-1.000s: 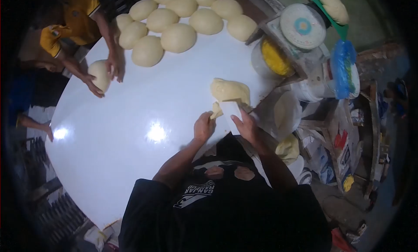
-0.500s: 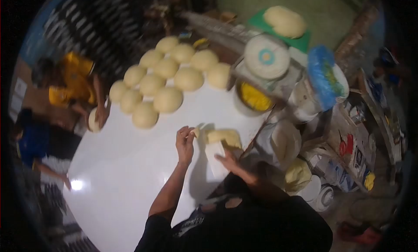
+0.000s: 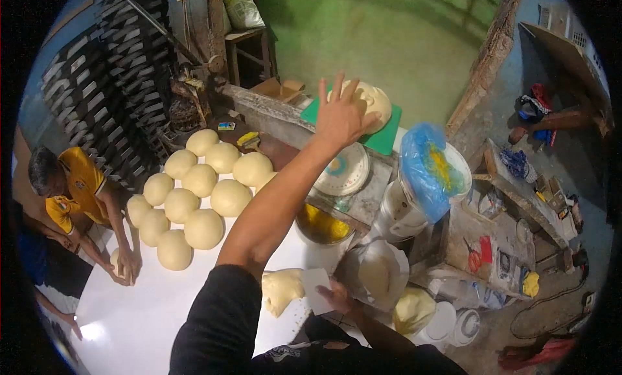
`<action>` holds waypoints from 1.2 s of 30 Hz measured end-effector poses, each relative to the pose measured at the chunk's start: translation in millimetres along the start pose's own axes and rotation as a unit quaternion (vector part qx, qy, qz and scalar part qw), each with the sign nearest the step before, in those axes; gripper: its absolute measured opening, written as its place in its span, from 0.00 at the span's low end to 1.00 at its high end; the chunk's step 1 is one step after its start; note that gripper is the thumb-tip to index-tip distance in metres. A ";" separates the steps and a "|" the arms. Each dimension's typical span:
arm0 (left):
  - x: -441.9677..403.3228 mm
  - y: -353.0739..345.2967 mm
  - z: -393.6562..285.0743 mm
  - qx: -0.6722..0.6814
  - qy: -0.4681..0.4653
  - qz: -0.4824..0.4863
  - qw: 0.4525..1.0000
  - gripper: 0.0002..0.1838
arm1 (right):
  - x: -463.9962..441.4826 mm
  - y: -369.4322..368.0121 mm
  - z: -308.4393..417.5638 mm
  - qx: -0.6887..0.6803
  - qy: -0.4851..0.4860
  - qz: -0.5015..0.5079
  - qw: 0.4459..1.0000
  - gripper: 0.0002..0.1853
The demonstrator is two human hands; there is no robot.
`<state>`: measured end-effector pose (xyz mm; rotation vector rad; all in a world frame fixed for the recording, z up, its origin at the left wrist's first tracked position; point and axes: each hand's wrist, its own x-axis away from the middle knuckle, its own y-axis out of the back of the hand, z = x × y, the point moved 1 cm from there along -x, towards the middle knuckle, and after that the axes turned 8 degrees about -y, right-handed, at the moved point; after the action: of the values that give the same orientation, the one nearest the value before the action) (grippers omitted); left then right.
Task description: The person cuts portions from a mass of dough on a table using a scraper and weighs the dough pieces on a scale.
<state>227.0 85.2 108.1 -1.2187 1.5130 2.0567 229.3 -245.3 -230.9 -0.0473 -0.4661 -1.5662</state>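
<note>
My left hand [image 3: 346,119] is stretched far forward, fingers spread, at the near side of a large dough lump [image 3: 374,106]. That lump lies on the green board [image 3: 382,140] of a dial scale [image 3: 343,171]; whether my palm presses on it, I cannot tell. Down near my body, my right hand [image 3: 338,296] grips a flat white dough scraper [image 3: 317,289]. Beside the scraper's left edge lies a smaller, uneven piece of dough [image 3: 282,291] on the white table [image 3: 162,310]. My left forearm hides part of the table.
Several round dough balls [image 3: 203,229] sit in rows on the table. At the left, a person in a yellow shirt [image 3: 81,181] handles another ball. A pot with yellow contents [image 3: 324,225] and a bucket with a blue bag [image 3: 424,171] stand right of the table.
My left hand has gone from above the table, where it held a small dough bit, up to the lump on the scale. My view has shifted; the scraper stays in my right hand.
</note>
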 end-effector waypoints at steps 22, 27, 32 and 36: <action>702.8 229.5 -243.4 0.066 0.400 0.322 0.856 0.35 | 105.4 -137.6 -6.4 0.035 -0.042 0.092 0.994 0.21; 701.5 224.2 -236.2 0.032 0.360 0.269 0.893 0.31 | 111.0 -139.6 5.9 0.007 0.011 0.061 0.998 0.27; 632.7 138.2 -215.6 0.158 0.403 0.121 0.893 0.24 | 85.3 -103.1 -93.2 0.275 -0.067 -0.145 0.948 0.33; 602.4 45.2 -218.7 0.136 0.452 0.144 0.870 0.18 | 85.7 -80.0 7.2 0.065 -0.107 -0.100 0.987 0.21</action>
<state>-60.8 -263.7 -348.2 -2.0788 2.3969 1.3303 144.9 -326.0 -218.4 -0.0710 -0.7595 -1.7317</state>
